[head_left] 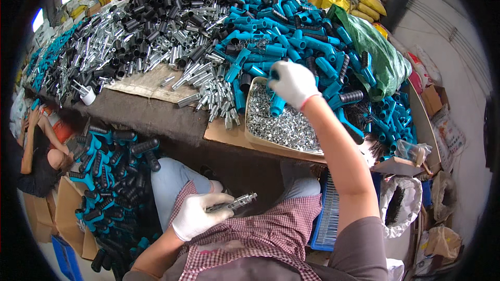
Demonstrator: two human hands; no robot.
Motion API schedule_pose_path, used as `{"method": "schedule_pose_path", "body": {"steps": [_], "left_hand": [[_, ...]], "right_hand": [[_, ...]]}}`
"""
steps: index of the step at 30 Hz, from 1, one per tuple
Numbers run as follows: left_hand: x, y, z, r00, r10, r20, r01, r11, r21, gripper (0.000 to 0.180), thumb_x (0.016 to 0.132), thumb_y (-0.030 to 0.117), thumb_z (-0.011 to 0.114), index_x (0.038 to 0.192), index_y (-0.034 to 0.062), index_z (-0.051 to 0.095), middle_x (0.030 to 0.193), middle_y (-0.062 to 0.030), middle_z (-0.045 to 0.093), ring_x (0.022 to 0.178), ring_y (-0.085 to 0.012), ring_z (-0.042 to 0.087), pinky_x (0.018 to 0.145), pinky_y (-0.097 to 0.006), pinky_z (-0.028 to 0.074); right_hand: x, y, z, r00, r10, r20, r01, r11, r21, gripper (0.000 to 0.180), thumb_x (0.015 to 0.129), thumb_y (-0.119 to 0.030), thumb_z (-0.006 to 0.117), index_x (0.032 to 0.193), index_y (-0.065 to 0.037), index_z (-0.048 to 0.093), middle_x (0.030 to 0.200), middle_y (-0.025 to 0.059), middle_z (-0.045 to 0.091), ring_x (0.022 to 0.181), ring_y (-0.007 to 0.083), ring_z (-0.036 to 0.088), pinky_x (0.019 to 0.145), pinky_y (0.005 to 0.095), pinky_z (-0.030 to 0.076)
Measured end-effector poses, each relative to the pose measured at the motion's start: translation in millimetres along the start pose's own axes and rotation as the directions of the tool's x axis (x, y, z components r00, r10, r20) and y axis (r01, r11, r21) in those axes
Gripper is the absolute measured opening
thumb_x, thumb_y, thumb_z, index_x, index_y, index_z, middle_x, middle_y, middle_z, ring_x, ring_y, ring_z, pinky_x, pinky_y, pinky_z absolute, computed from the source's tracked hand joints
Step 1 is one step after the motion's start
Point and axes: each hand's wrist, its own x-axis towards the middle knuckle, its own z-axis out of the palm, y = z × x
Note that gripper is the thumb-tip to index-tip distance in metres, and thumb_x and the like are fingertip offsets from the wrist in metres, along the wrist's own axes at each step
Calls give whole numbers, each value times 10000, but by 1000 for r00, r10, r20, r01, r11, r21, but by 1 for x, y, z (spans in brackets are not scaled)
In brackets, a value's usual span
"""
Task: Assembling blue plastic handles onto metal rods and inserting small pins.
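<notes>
Low over the lap, the gloved fingers of the left hand [200,216] are closed around one end of a metal tube [244,201], whose notched far end sticks out to the right, tipped a little upward. Farther out, above the counter [156,112], the fingers of the right hand [294,84] are curled around what looks like a teal handle [277,105], hanging down over a cream tray [284,148] of small metal bits [281,132]; blur hides where each fingertip sits. With only one end gripped, the tube could slip from the smooth glove, landing on the checked apron [260,234] or rolling between the knees. A loose hold on the handle could drop it among the bits and scatter some over the rim. The heaped teal handles [312,47] just beyond look loosely stacked, so a nudge from the knuckles might bring several sliding down. As for pose, the right arm reaches well forward, elbow nearly straight, the bare forearm passing over the tray's right side, with the back of the glove facing up. The left forearm comes in from the lower left, elbow bent, hand low and close to the body. Outward again lie loose silver tubes [219,96], black sleeves [151,26], and, left of the knees, black-gripped handles [120,177] in a heap.
</notes>
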Motion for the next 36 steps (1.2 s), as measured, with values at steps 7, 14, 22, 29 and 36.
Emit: {"method": "schedule_pose_path", "body": {"steps": [7, 14, 22, 29, 36], "left_hand": [[0, -4, 1, 999, -31, 18, 31, 999, -43, 279, 807, 114, 756, 1059, 2, 711, 867, -120, 724, 742, -151, 680, 700, -283, 531], [9, 0, 8, 996, -52, 71, 54, 998, -20, 297, 799, 111, 756, 1071, -1, 709, 875, -132, 721, 746, -162, 680, 702, -281, 525], [18, 15, 10, 997, -40, 72, 37, 998, 44, 297, 794, 117, 755, 1069, 13, 709, 854, -125, 712, 722, -153, 670, 681, -273, 516], [20, 18, 1, 995, 98, -13, -94, 979, 180, 316, 744, 134, 788, 1027, 14, 716, 848, -126, 716, 713, -201, 697, 671, -296, 531], [26, 19, -3, 939, 262, 224, -312, 922, 230, 344, 735, 183, 812, 1022, 22, 710, 848, -134, 714, 753, -262, 717, 689, -318, 561]], "right_hand": [[-54, 53, -83, 904, 412, -112, -306, 808, 503, 456, 785, -310, 710, 1096, 23, 706, 855, 155, 727, 736, 186, 695, 710, 312, 538], [-124, 50, -65, 941, 333, 59, -338, 918, 208, 395, 751, -236, 742, 1010, 56, 685, 802, 155, 691, 754, 169, 674, 713, 313, 519], [-167, 19, -12, 925, 369, -91, -170, 616, 769, 420, 822, -93, 673, 1224, -7, 589, 984, 90, 686, 922, 164, 653, 848, 295, 519], [-218, -5, -46, 855, -23, 519, -361, 691, 626, 682, 805, -547, 728, 1241, -30, 645, 1027, 137, 721, 907, 201, 677, 842, 349, 530], [-211, -10, -37, 667, -198, 719, -534, 546, 645, 529, 790, -470, 764, 1078, -27, 729, 884, 160, 728, 811, 248, 701, 769, 367, 541]]}}
